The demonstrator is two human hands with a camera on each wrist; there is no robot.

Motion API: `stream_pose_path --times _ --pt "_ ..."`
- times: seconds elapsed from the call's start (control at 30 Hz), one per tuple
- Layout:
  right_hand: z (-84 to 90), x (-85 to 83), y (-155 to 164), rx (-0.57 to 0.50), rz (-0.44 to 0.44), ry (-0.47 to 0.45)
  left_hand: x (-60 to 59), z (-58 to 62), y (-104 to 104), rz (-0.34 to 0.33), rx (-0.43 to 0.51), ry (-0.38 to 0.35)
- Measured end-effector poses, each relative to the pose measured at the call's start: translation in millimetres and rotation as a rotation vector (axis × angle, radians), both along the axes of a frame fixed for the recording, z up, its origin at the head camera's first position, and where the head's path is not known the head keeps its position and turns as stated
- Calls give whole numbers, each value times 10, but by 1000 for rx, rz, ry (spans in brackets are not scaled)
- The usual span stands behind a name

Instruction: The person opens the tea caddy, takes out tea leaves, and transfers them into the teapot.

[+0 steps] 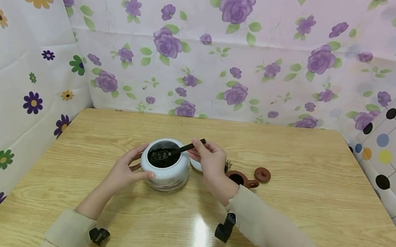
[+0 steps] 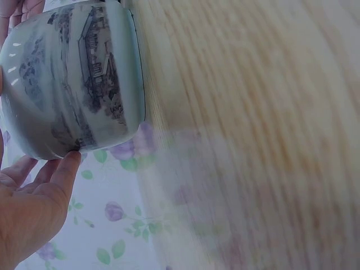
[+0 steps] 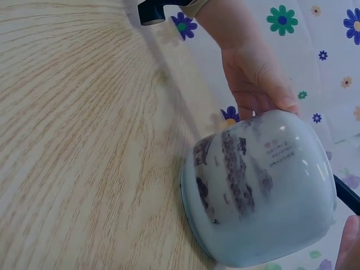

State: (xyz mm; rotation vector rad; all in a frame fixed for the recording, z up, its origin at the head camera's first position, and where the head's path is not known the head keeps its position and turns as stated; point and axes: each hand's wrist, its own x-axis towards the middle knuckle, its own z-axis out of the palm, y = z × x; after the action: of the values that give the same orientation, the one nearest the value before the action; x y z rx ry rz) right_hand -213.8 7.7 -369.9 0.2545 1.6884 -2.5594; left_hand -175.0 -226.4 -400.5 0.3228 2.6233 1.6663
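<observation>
A round white porcelain jar [image 1: 169,179] with a dark landscape picture stands on the table, its wide mouth open. Dark loose tea leaves [image 1: 169,162] fill part of it. My left hand [image 1: 123,174] holds the jar from the left, thumb near the front rim and fingers around the far side; the left wrist view shows its fingertips [image 2: 70,163] against the jar's wall. Between thumb and fingers, my right hand [image 1: 211,162] pinches the handle of a dark tea scoop [image 1: 187,147], which slants down into the jar. The scoop's bowl lies over the leaves.
Behind my right hand is a brown clay teapot [image 1: 251,183], partly hidden by the wrist. Its round lid [image 1: 262,174] lies to the right. A white disc [image 1: 195,165] and thin dark sprigs [image 1: 228,165] show beside the hand. Patterned cloth [image 1: 225,81] hangs behind the table.
</observation>
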Motion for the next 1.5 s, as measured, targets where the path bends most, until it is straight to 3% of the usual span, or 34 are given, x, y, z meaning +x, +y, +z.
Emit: stream_pose_path --times 0.5,1.5 --pt "90 12 99 -45 -34 -18 -4 -11 2 1 4 8" --pt "138 166 669 -73 5 -103 4 -11 5 -13 22 12"
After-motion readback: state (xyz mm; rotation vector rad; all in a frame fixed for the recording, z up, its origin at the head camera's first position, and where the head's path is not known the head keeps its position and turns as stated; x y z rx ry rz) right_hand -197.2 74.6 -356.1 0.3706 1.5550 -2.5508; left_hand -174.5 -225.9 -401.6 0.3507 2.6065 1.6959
